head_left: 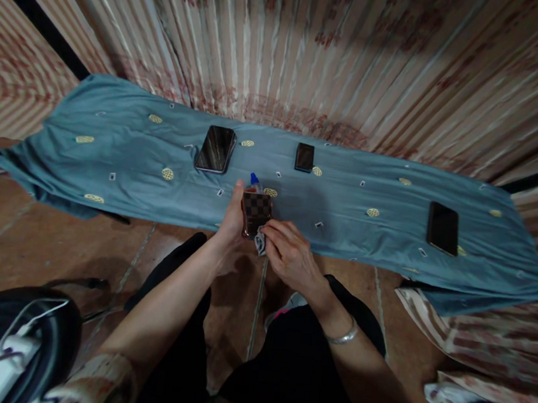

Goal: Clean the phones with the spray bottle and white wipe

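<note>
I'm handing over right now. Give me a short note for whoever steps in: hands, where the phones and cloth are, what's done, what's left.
Left hand: holds the checkered phone upright over the near edge of the blue cloth-covered table.
Right hand: presses a small grey wipe against the phone's lower edge.
Spray bottle: only its blue tip shows behind the held phone.
On the table: large phone at left, small phone in the middle, dark phone at right, all lying flat.
Done: cannot tell which of them have been wiped.
Left: the held phone is mid-wipe; check the other three.

Three phones (215,149) on cloth (366,237)
</note>
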### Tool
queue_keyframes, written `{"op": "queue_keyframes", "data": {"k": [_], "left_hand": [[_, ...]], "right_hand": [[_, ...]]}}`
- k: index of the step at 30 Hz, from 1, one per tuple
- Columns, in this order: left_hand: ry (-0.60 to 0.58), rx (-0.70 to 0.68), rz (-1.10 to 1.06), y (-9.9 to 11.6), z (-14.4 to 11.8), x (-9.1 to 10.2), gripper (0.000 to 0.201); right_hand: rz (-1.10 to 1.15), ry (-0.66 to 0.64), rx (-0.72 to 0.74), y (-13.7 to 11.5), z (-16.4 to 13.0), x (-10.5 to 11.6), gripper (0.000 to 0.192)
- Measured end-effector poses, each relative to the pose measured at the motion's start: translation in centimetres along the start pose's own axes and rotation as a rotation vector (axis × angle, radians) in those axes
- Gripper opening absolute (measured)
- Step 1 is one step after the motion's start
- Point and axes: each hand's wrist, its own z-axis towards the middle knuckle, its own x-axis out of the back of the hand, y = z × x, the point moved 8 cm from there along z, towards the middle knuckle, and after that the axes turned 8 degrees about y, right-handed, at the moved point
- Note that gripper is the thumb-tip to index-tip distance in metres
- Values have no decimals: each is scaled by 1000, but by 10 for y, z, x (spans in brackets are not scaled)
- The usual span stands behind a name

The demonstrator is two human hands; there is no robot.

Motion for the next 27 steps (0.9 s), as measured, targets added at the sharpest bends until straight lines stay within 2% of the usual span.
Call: {"op": "queue_keyframes", "data": {"k": [5, 14, 21, 27], "left_hand": [[-44, -19, 13, 3, 3, 0, 58], [1, 48, 11, -2, -9, -3, 51], [49, 77, -4, -6, -12, -1, 46], [77, 81, -33, -11, -7, 2, 44]], "right_hand": [[-43, -16, -36, 14, -2, 0, 29], [-64, -9, -116, 24, -8, -6, 36], [-68, 55, -23, 4, -2, -5, 34], [-12, 29, -15, -9, 6, -9, 36]]}}
